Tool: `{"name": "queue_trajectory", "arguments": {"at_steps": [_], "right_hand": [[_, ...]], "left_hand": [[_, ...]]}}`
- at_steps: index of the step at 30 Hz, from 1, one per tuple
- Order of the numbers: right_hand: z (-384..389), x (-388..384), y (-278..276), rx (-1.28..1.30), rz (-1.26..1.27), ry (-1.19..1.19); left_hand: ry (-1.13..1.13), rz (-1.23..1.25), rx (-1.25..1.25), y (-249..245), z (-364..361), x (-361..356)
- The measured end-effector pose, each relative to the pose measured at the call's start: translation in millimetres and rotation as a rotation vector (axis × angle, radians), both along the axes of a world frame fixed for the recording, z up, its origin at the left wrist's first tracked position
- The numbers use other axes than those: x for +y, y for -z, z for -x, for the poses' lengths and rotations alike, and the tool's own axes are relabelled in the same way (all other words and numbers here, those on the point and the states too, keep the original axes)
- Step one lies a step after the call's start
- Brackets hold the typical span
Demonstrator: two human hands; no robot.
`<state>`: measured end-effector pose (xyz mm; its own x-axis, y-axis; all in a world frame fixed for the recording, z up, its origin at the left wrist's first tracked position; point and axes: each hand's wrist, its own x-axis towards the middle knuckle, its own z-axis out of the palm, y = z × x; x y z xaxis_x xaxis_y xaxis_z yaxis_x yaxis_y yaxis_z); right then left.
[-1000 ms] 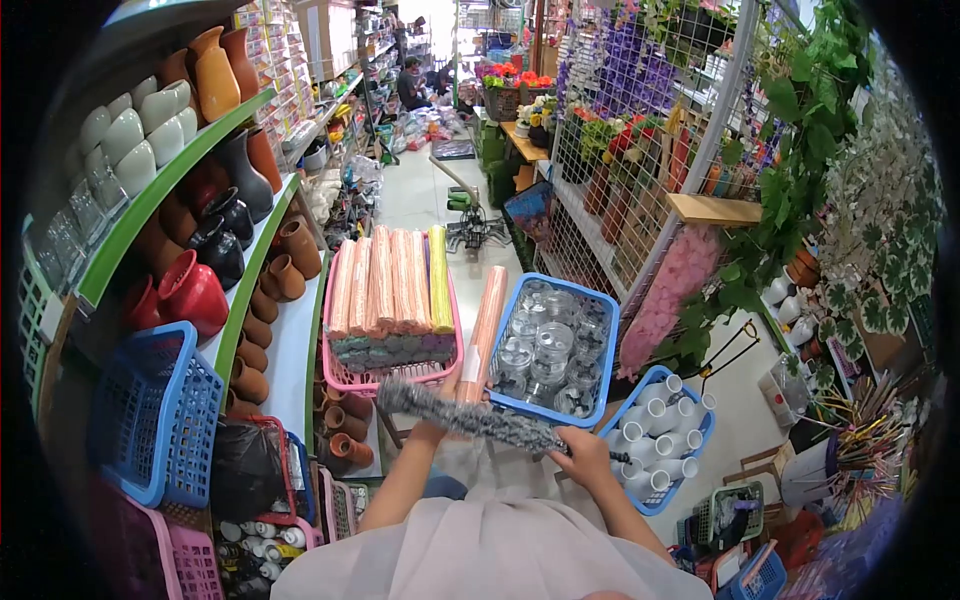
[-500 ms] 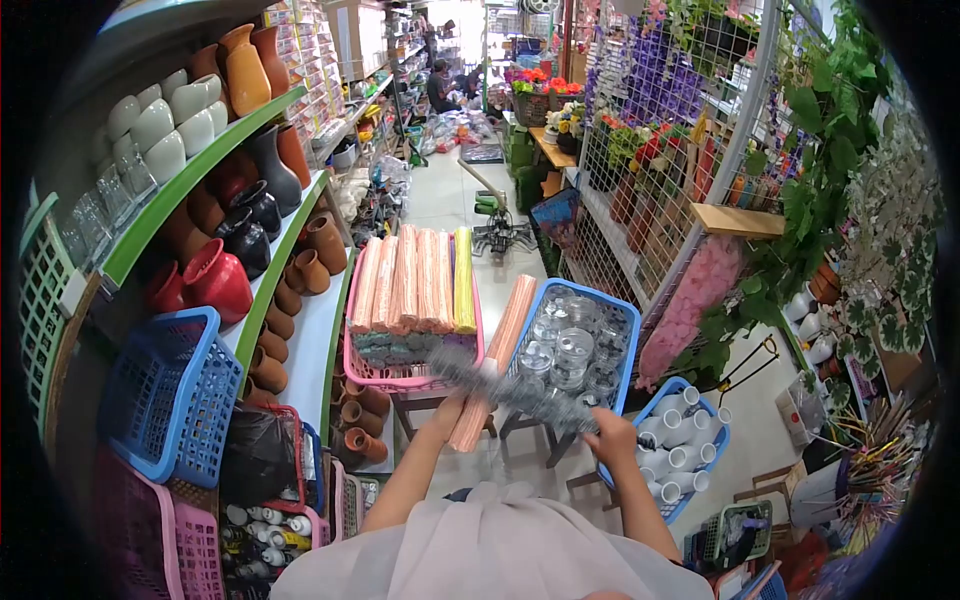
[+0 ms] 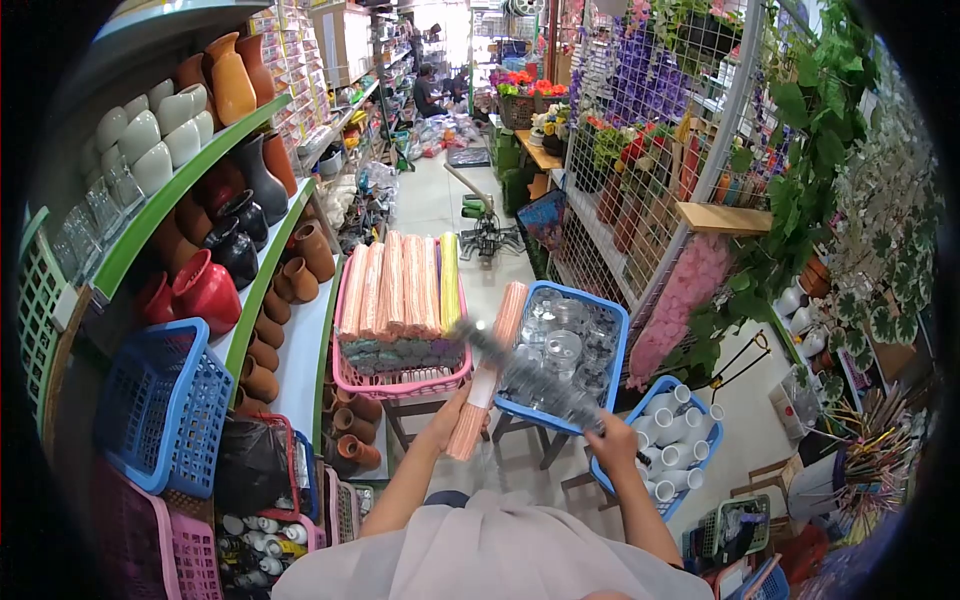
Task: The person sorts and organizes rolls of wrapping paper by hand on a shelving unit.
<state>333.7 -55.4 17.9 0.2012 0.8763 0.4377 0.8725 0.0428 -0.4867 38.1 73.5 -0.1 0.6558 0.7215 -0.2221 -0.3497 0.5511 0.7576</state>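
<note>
My left hand (image 3: 442, 426) is wrapped round the lower part of a long peach-striped roll (image 3: 508, 312) with a white band, held at a slant. In my right hand (image 3: 613, 442) is the end of a grey duster (image 3: 560, 392), smeared by motion, which crosses over the roll near its middle. Just beyond my left hand, a pink basket (image 3: 400, 388) holds similar peach rolls (image 3: 392, 285) and a yellow one (image 3: 449, 285) on top of grey-green rolls. Beneath the duster stands a blue basket (image 3: 622, 325) of clear glassware (image 3: 563, 348).
At right a second blue basket (image 3: 715, 435) holds white vases (image 3: 675, 425). Shelves on the left carry clay pots (image 3: 313, 250) and red vases (image 3: 206, 290). A wire rack (image 3: 640, 215) with flowers lines the right. A wheeled chair base (image 3: 485, 235) stands in the aisle; people are farther back.
The duster's far end has swung up and away from me across the roll. More of the roll's white band shows. My view has shifted slightly.
</note>
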Motion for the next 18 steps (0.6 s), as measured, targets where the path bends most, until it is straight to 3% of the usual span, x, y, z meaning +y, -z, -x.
{"name": "queue_trajectory", "arguments": {"at_steps": [1,2,3,4,6,8,10,12,13,14,16,18], "right_hand": [[-4.5,-1.0,6.4,-0.093,-0.066,-0.207],[-9.6,-2.7,10.1,-0.093,-0.063,-0.210],[-11.9,-2.9,9.5,-0.159,-0.035,-0.260],[-11.7,-1.5,8.9,-0.226,-0.008,-0.313],[-5.8,3.3,6.9,-0.104,0.053,-0.194],[5.4,10.8,2.9,0.143,0.161,0.157],[9.6,8.8,-2.6,0.124,0.067,0.083],[4.2,4.6,-2.9,-0.158,0.015,-0.362],[3.7,4.5,-8.3,-0.218,0.065,-0.365],[3.2,5.1,-8.0,-0.221,0.065,-0.369],[2.8,7.8,-3.7,0.056,0.104,-0.002],[2.5,11.3,5.0,0.135,0.103,0.099]], "left_hand": [[-0.090,-0.027,-0.024,-12.1,-7.1,-5.8],[-0.183,-0.054,-0.048,-24.4,-11.1,-12.9],[-0.217,-0.065,0.124,-49.6,-3.6,-26.2],[-0.226,-0.065,0.124,-41.9,-0.1,-20.8],[-0.086,-0.056,0.153,-23.2,4.3,-8.0],[-0.130,-0.064,0.107,-12.4,8.3,-10.6],[-0.043,-0.012,0.036,-7.3,14.3,-7.1],[-0.237,-0.317,0.071,-8.3,12.1,-15.0],[-0.228,-0.517,0.376,-41.2,18.3,-30.9],[-0.233,-0.515,0.374,-29.5,21.0,-25.0],[-0.087,0.013,0.046,-17.5,21.2,-13.0],[-0.125,0.011,0.111,-10.0,15.1,-14.3]]}}
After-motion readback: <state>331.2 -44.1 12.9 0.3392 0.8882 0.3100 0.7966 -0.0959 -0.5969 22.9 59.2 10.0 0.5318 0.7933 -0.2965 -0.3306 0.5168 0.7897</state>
